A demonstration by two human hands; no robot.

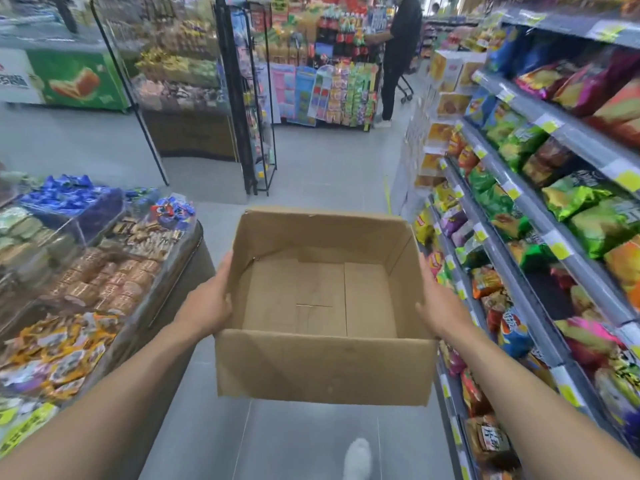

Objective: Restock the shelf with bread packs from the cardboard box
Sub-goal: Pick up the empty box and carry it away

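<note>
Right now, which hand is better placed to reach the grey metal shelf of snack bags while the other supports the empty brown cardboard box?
Right, probably. The right hand holds the brown cardboard box by the wall nearest the grey metal shelf; the left hand holds the opposite wall.

Shelves (535,213) on the right carry rows of snack bags (568,197).

**A:** Any wording legible out here?

**B:** Nothing clean. The freezer's white end panel (14,80) carries dark characters, too blurred to read.

**A:** And the yellow shelf tags (559,249)?

**B:** Smeared, so no numbers come through. A brown snack bag (490,439) low on the right shows bold dark characters, unreadable too. The red bottle labels (341,38) at the back are too small to read.
</note>
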